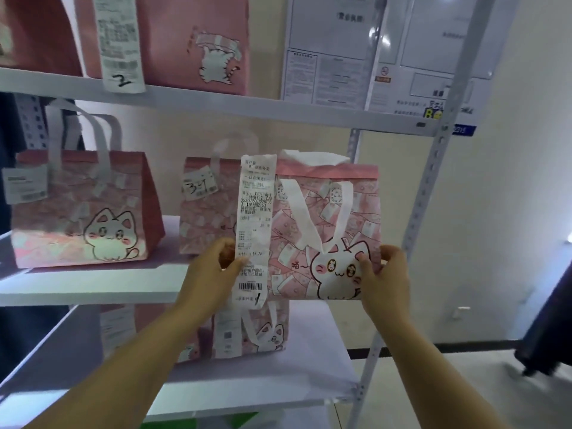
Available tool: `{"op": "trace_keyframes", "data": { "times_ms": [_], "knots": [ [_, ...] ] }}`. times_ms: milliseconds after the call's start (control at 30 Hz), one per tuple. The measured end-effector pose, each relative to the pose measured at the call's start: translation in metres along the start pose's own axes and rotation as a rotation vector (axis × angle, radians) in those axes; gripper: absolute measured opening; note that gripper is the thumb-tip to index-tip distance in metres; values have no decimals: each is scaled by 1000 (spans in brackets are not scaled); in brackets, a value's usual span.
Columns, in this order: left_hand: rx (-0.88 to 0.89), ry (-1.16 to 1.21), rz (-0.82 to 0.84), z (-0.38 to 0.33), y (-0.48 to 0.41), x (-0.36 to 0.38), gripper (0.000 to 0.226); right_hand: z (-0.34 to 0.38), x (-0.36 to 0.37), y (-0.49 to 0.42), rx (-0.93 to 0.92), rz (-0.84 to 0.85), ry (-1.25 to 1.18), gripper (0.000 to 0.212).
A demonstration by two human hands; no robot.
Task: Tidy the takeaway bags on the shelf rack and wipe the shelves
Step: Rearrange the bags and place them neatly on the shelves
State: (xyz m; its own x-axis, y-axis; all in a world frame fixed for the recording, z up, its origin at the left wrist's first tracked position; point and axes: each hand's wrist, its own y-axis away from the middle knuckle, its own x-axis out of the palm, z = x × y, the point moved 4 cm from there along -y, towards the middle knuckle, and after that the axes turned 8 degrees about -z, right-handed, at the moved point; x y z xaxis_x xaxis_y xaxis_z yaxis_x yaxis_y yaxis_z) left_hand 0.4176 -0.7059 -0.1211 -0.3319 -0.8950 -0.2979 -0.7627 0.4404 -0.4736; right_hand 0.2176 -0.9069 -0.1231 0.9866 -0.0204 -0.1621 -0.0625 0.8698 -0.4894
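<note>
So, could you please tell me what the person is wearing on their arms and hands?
Nothing that shows. The left hand and right hand are ungloved, with no rings visible. The left forearm and right forearm are uncovered down to the frame edge, with no sleeves, watch or bracelet in view.

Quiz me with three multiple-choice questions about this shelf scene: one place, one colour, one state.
1. Where on the held bag does the long receipt hang? A underside B left edge C right edge
2. Its handle is: A white B green C black
3. The left hand and right hand: A hang idle B wipe a shelf C grip the bag
Answers: B, it covers the left edge; A, the strap is white; C, fingers curl round both lower corners.
</note>
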Motion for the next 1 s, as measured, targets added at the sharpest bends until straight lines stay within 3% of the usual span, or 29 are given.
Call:
{"op": "trace_keyframes", "data": {
  "times_ms": [333,733,1000],
  "knots": [
    [28,51,132,-8,-62,85,13,-4,-23,-49,-53,-226,91,24],
    [83,-43,167,11,-134,139,14,-13,12,-95,-68,-262,166,30],
    [121,-205,179,27,-157,148,18,-31,52,-121,43,-178,199,29]
  ]
}}
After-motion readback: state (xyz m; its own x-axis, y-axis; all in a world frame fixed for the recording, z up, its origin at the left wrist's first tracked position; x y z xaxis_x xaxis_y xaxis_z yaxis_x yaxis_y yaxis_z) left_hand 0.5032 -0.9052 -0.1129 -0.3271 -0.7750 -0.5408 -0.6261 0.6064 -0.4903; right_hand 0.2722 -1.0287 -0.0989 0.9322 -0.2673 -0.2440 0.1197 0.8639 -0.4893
